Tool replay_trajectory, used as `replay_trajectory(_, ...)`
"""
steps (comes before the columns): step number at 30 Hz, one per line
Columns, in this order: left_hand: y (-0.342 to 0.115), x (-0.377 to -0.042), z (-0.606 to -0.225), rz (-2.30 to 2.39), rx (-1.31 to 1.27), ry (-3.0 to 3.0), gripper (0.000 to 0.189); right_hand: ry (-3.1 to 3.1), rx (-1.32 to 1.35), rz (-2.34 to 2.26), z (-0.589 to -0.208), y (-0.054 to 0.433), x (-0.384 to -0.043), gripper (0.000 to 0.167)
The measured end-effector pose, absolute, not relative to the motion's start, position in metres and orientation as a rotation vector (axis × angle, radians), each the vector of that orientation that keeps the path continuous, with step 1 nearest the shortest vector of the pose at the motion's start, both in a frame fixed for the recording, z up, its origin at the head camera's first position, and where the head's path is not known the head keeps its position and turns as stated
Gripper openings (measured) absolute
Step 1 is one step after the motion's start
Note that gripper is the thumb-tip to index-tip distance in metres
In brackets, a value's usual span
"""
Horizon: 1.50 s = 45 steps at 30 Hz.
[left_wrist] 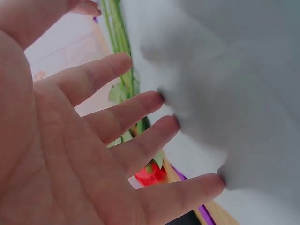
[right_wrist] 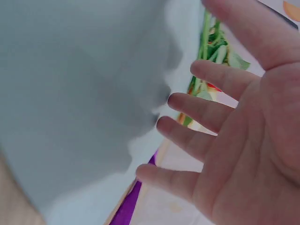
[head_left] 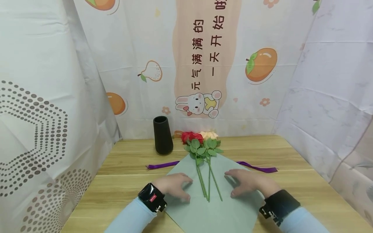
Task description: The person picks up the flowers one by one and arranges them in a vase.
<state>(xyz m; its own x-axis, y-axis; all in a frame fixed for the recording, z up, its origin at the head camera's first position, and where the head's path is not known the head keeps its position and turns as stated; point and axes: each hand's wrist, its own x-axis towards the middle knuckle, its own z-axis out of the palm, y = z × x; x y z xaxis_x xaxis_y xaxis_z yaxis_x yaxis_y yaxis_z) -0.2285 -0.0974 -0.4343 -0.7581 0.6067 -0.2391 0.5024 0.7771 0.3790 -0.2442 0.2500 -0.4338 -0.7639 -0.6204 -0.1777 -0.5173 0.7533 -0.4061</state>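
Note:
A grey-green sheet of wrapping paper (head_left: pixel 221 216) lies cornerwise on the wooden table. On it rest artificial roses, red (head_left: pixel 192 137) and cream (head_left: pixel 208 135), their blooms at the far corner and their green stems (head_left: pixel 209 181) pointing toward me. My left hand (head_left: pixel 174 186) is over the paper left of the stems, fingers spread, fingertips right at the sheet in the left wrist view. To the right of the stems, my right hand (head_left: pixel 247 183) hovers likewise with spread fingers, holding nothing. A purple ribbon (head_left: pixel 257 167) runs beneath the paper, its ends showing on both sides.
A black vase (head_left: pixel 163 135) stands upright at the back left of the wooden table (head_left: pixel 125 181). Behind the table hangs a printed curtain (head_left: pixel 151 97), with more cloth along the left and right sides.

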Motion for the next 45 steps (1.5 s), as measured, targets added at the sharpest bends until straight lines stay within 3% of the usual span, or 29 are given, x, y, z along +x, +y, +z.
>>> replay_trajectory(10, -0.118, -0.232, -0.411, 0.714, 0.862, 2.637, 0.059, 2.772, -1.067, -0.685, -0.412, 0.236, -0.246, 0.057)
replay_trajectory(26, -0.139, -0.236, -0.383, 1.284, 0.954, 2.940, 0.034, 2.875, -1.088, -1.188, -0.389, 0.208, -0.244, 0.043)
replay_trajectory(45, -0.148, -0.258, -0.387, 1.746, 0.433, 3.125, 0.051, 2.592, -0.807, -1.831, -0.393, 0.172, -0.260, 0.034)
